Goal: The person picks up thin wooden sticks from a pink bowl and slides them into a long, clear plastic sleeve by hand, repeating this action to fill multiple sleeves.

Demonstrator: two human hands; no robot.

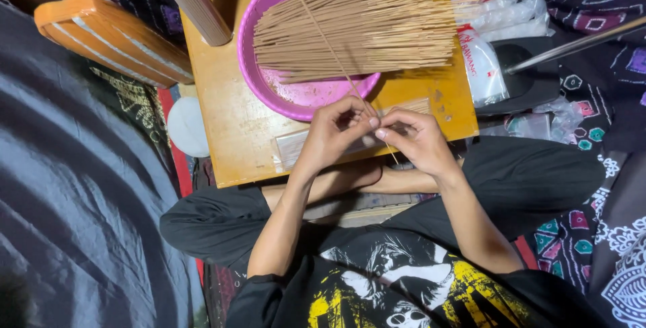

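My left hand [334, 133] and right hand [416, 138] meet over the wooden board [222, 126], fingertips pinched together on one thin stick [330, 49] that slants up across the pink bowl [269, 89], where a stick bundle [363, 25] lies.

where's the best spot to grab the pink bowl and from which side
Probably the bare near-left rim of the pink bowl, coming from the left. The sticks lie across it and overhang the right side, and both hands sit at its near edge.
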